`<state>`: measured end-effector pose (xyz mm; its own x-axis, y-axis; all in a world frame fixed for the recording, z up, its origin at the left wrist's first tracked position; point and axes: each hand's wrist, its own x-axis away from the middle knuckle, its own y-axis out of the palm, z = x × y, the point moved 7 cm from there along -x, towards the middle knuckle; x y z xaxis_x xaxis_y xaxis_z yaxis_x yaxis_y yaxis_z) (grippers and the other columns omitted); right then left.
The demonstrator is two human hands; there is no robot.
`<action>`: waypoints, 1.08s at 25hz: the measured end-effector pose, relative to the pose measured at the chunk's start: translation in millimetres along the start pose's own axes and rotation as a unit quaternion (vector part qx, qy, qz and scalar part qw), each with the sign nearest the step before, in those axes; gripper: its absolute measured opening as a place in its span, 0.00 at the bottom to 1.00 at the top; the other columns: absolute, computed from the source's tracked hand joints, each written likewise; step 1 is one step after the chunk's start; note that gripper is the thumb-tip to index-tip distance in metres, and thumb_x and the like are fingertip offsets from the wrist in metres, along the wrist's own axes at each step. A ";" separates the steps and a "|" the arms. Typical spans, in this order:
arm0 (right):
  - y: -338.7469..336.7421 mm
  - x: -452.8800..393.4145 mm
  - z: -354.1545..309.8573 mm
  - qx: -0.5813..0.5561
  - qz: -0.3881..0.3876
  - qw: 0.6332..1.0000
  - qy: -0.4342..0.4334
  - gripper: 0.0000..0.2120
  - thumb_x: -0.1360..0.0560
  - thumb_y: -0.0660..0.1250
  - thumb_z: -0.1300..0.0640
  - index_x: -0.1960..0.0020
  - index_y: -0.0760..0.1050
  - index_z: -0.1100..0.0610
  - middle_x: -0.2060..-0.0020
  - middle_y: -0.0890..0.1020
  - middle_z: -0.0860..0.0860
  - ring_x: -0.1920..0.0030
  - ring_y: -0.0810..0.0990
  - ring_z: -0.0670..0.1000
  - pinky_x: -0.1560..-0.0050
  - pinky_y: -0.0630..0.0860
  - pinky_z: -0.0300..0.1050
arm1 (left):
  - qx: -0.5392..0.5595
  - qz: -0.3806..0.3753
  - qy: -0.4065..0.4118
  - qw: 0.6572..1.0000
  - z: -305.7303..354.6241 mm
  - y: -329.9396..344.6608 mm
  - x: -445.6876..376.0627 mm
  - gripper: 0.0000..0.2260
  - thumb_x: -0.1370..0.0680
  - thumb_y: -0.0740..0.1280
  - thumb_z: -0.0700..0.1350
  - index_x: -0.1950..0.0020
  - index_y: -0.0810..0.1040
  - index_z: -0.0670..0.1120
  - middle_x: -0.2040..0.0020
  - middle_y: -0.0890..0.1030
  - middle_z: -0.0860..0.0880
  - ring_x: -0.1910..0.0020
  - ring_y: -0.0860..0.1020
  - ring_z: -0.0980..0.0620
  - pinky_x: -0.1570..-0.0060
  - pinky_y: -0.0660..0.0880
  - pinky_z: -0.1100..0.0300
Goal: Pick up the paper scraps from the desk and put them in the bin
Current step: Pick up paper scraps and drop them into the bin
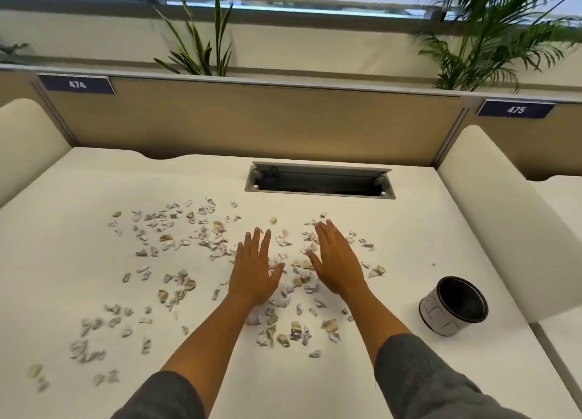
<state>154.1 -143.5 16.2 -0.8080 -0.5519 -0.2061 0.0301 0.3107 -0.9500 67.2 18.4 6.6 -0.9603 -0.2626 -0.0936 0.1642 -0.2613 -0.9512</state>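
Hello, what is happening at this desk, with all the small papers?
A person is about to clear paper scraps off a white desk. The left hand and right hand are flat and open over the middle of the scatter, holding nothing. A small bin stands to the right, tilted toward the camera; no scraps show inside it. Scraps lie all across the desk, so the cleanup looks barely begun.

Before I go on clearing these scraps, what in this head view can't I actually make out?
- Bin: whether any scraps are inside; the interior is dark.
- Paper scraps under the left hand and right hand: covered by the palms.
- Scraps at lower left: motion blur smears their shapes.
- Cable slot in the desk: contents lost in shadow.
- Printing on scraps: too small.
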 end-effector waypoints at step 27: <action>29.8 31.6 14.3 -0.244 -0.110 0.958 0.102 0.06 0.25 0.69 0.60 0.50 0.83 0.57 0.53 0.82 0.52 0.56 0.75 0.46 0.59 0.67 0.30 | 0.176 -0.117 -0.057 0.976 35.2 45.0 14.6 0.09 0.25 0.64 0.34 0.53 0.83 0.42 0.52 0.81 0.43 0.56 0.80 0.47 0.56 0.78 0.57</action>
<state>137.9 -162.7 -22.0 -0.8631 -0.4981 0.0840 -0.3928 0.5573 -0.7316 68.5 -29.9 -27.2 -0.9529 -0.2537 0.1660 0.0303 -0.6245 -0.7804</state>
